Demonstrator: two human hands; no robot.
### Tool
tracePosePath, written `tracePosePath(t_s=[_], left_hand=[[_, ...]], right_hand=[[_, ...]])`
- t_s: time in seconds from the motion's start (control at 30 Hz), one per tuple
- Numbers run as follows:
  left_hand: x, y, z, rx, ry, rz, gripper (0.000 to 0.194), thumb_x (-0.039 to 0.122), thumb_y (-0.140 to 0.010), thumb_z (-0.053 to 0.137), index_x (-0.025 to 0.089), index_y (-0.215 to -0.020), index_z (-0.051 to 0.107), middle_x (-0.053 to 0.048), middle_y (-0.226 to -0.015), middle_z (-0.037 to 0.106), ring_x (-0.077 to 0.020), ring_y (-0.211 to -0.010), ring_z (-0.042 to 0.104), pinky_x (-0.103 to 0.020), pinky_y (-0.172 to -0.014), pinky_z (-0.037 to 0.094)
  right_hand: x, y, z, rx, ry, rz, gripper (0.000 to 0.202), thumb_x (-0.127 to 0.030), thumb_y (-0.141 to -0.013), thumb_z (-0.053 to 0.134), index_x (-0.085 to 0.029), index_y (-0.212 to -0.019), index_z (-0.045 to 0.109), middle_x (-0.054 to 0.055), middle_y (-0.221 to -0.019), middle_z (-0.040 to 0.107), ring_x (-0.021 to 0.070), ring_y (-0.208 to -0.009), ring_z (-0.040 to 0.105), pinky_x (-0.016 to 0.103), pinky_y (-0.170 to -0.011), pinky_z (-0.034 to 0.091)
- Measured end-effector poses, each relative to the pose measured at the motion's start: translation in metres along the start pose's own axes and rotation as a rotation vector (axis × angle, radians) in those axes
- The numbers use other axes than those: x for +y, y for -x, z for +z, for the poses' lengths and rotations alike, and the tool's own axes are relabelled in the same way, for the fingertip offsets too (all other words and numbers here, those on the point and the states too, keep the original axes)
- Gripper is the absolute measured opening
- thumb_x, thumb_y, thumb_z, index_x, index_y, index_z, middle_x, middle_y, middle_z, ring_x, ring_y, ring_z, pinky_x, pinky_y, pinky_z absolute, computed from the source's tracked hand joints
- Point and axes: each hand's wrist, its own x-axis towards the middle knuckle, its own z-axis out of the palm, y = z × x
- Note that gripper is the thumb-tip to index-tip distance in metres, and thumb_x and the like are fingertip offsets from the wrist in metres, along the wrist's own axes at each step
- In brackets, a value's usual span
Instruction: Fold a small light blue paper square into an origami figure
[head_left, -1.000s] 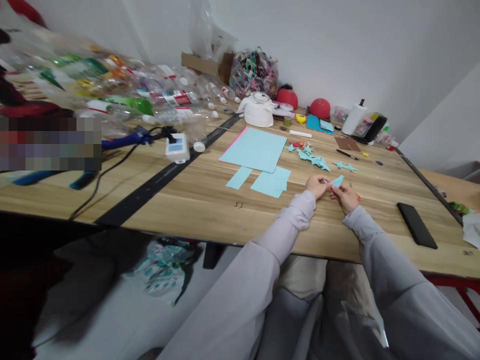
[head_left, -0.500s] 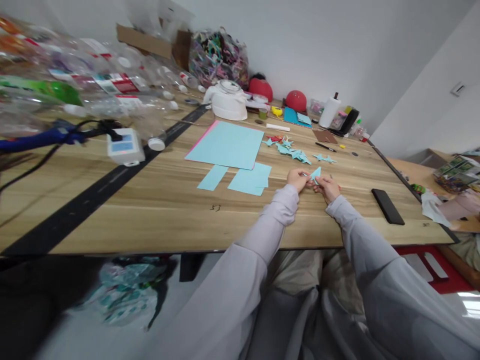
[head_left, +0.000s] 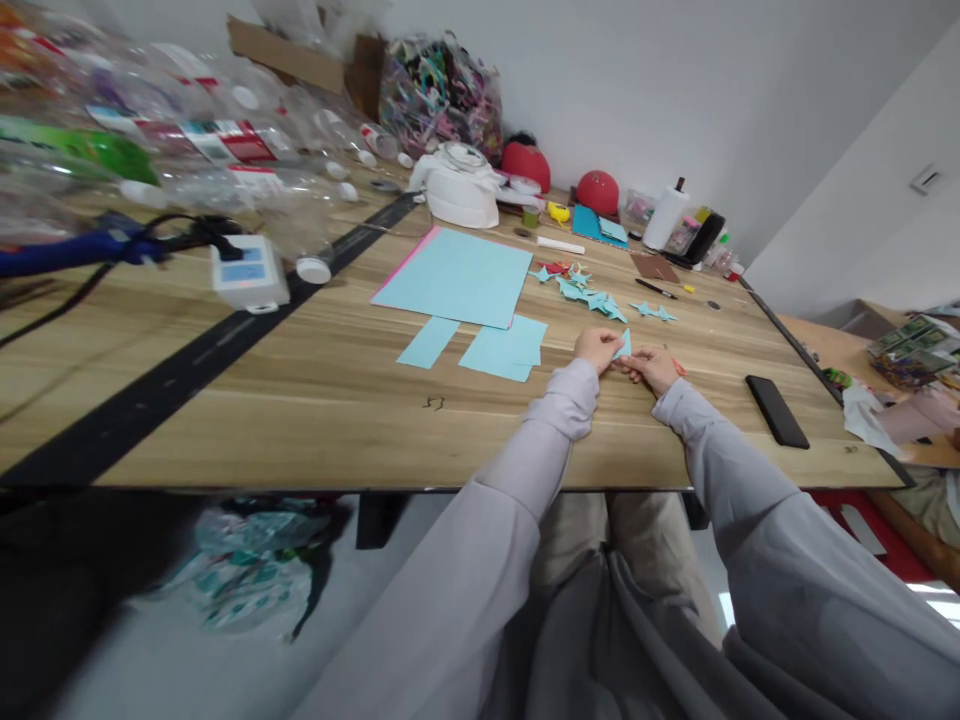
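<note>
A small folded piece of light-blue paper [head_left: 623, 345] is pinched between my hands above the wooden table [head_left: 480, 440]. My left hand [head_left: 598, 349] grips its left side, fingers closed. On the other side, the fingers of my right hand [head_left: 651, 368] are closed on its lower right edge. Just beyond my hands lie several folded light-blue paper shapes [head_left: 592, 298], with two more [head_left: 655, 312] to their right. To the left are cut light-blue paper pieces [head_left: 504, 350] and a large light-blue sheet [head_left: 457, 275] with a pink edge beneath. Something orange-red [head_left: 679, 367] shows beside my right hand.
A black phone [head_left: 776, 411] lies to the right, and a black pen [head_left: 655, 289] farther back. Plastic bottles [head_left: 225, 150] crowd the left, near a white box with a cable [head_left: 250, 274]. Another person's sleeve [head_left: 919, 415] shows at the far right.
The folded paper has turned more upright and shows less of itself between my fingers. My right hand has shifted slightly left. The whole view has tilted a little.
</note>
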Motion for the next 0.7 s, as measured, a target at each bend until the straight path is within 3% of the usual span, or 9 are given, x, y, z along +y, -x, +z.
tracePosePath(t_s=[0.17, 0.47, 0.6, 0.7], left_hand=[[0.005, 0.001, -0.018, -0.020, -0.106, 0.123, 0.004, 0.015, -0.057, 0.076, 0.016, -0.059, 0.072, -0.003, -0.061, 0.068, -0.0192, -0.074, 0.064, -0.027, -0.073, 0.049], [0.008, 0.006, -0.019, -0.100, -0.118, 0.205, 0.020, 0.008, -0.055, 0.072, 0.012, -0.074, 0.073, -0.003, -0.071, 0.070, -0.0122, -0.066, 0.060, -0.024, -0.068, 0.048], [0.005, 0.007, -0.019, -0.126, -0.161, 0.226, 0.013, 0.014, -0.050, 0.077, 0.013, -0.056, 0.065, 0.004, -0.052, 0.057, -0.0103, -0.057, 0.052, -0.021, -0.057, 0.040], [0.003, 0.006, -0.021, -0.090, -0.193, 0.234, 0.028, 0.018, -0.058, 0.074, 0.014, -0.041, 0.053, 0.007, -0.041, 0.039, -0.0078, -0.051, 0.040, -0.021, -0.051, 0.030]], right_hand=[[-0.002, -0.003, -0.001, -0.033, 0.071, 0.001, 0.034, -0.036, -0.046, 0.087, -0.014, -0.058, 0.064, 0.000, -0.048, 0.064, 0.0046, -0.036, 0.046, 0.016, -0.033, 0.037], [0.000, -0.003, 0.004, -0.051, 0.092, -0.022, 0.031, -0.036, -0.049, 0.086, -0.016, -0.056, 0.063, 0.001, -0.049, 0.066, 0.0046, -0.035, 0.043, 0.017, -0.033, 0.035], [0.002, -0.003, 0.008, -0.049, 0.084, -0.026, 0.031, -0.035, -0.048, 0.086, -0.017, -0.058, 0.063, -0.001, -0.047, 0.064, 0.0057, -0.036, 0.046, 0.017, -0.034, 0.037], [0.004, -0.003, 0.010, -0.070, 0.079, -0.036, 0.032, -0.035, -0.048, 0.087, -0.017, -0.059, 0.064, -0.001, -0.048, 0.064, 0.0055, -0.037, 0.047, 0.017, -0.035, 0.038]])
